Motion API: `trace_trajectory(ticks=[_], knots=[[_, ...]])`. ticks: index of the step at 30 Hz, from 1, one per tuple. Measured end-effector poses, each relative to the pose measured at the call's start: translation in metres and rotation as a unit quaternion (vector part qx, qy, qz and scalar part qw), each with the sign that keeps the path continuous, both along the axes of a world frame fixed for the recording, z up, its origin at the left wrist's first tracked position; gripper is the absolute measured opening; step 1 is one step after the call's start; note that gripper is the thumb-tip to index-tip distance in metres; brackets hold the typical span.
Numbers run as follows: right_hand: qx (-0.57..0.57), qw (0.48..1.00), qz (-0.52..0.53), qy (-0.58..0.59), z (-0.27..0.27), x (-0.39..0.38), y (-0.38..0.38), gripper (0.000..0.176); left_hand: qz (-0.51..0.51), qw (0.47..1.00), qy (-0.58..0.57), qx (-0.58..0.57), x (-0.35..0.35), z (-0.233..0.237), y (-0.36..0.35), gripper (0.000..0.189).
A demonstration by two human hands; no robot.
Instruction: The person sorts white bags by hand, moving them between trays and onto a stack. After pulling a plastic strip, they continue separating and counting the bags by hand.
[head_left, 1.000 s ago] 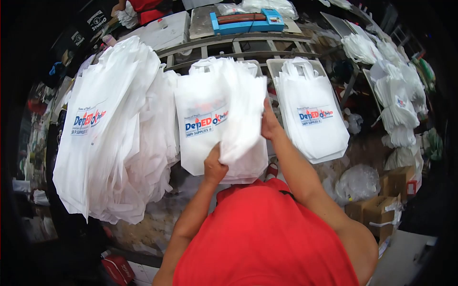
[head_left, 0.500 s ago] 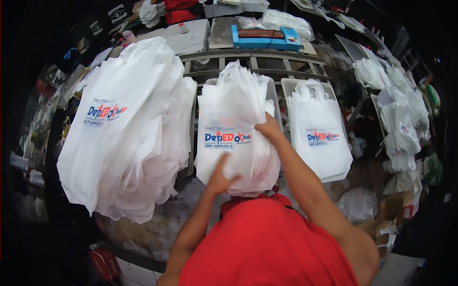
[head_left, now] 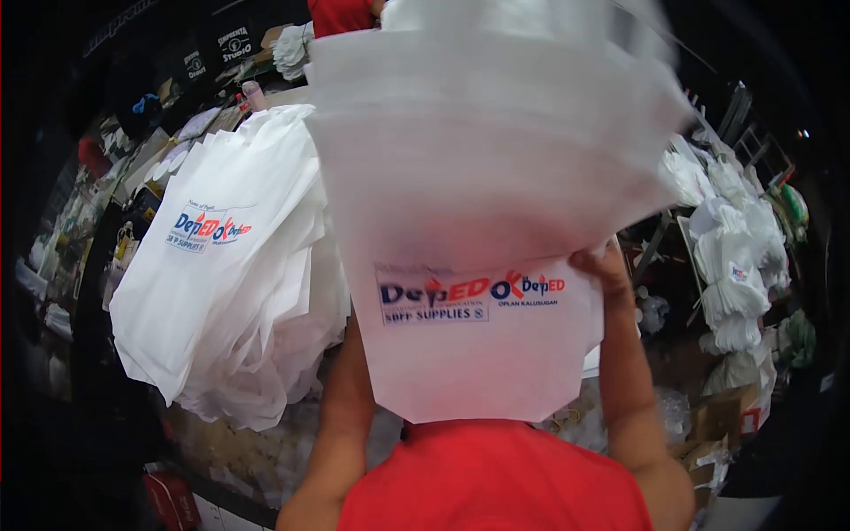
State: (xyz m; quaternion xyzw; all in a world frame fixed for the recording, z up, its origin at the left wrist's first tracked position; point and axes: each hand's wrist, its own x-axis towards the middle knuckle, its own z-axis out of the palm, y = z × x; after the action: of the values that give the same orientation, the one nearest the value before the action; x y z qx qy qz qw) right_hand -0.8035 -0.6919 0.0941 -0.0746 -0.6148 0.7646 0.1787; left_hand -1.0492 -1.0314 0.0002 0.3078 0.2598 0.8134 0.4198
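Note:
A stack of white printed bags (head_left: 478, 212) is lifted close to the camera and fills the middle of the view, its upper part blurred. My right hand (head_left: 602, 265) grips the stack's right edge, fingers wrapped around it beside the red and blue print. Behind the stack my left hand is hidden; only the left forearm shows below its left edge. On the left lies a large pile of similar white bags (head_left: 230, 265) with the same print.
More white bags (head_left: 730, 257) are bundled at the right. A cardboard box (head_left: 722, 416) stands at the lower right. Part of a person in red (head_left: 341, 16) shows at the top. A red bag (head_left: 170, 500) lies at the lower left.
The middle stack has come up off its board toward the camera, now hiding the right-hand stack and the blue machine. My left hand has gone out of sight behind it.

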Motion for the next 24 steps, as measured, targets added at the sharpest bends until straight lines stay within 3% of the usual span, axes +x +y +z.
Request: trace_trajectory(ticks=[1,3,7,11,14,16,17,19,20,24], knots=[[-0.06,0.998,0.006,0.001,-0.047,-0.005,0.02,0.062,0.003,0.999,-0.026,-0.034,0.008,-0.013,0.004,0.112],[0.064,0.994,-0.045,-0.072,-0.13,-0.017,0.009,0.068,0.012,0.991,-0.08,-0.109,0.027,-0.055,0.009,0.113],[-0.02,0.965,-0.046,-0.257,-0.203,0.009,-0.018,0.07,0.001,0.948,-0.175,-0.264,0.067,-0.143,-0.01,0.116],[-0.044,0.948,-0.046,-0.312,-0.201,0.01,-0.017,0.072,-0.08,0.91,-0.234,-0.332,0.078,-0.163,-0.035,0.118],[-0.044,0.941,-0.04,-0.332,-0.197,0.003,-0.012,0.073,-0.104,0.923,-0.238,-0.285,0.07,-0.173,-0.043,0.112],[-0.038,0.938,-0.038,-0.342,-0.192,-0.003,-0.01,0.074,-0.094,0.986,0.004,-0.137,0.07,-0.151,-0.048,0.1],[-0.031,0.937,-0.039,-0.347,-0.188,-0.014,-0.006,0.075,-0.096,0.986,0.001,-0.136,0.071,-0.141,-0.046,0.1],[-0.026,0.93,-0.04,-0.364,-0.186,-0.023,-0.005,0.076,-0.028,0.958,-0.069,-0.277,0.074,-0.124,-0.043,0.091],[-0.022,0.925,-0.041,-0.378,-0.186,-0.032,-0.002,0.076,-0.061,0.949,-0.168,-0.26,0.067,-0.206,-0.043,0.089],[-0.019,0.9,-0.035,-0.434,-0.194,-0.041,-0.001,0.078,-0.054,0.936,-0.281,-0.204,0.108,-0.194,-0.039,0.091]])
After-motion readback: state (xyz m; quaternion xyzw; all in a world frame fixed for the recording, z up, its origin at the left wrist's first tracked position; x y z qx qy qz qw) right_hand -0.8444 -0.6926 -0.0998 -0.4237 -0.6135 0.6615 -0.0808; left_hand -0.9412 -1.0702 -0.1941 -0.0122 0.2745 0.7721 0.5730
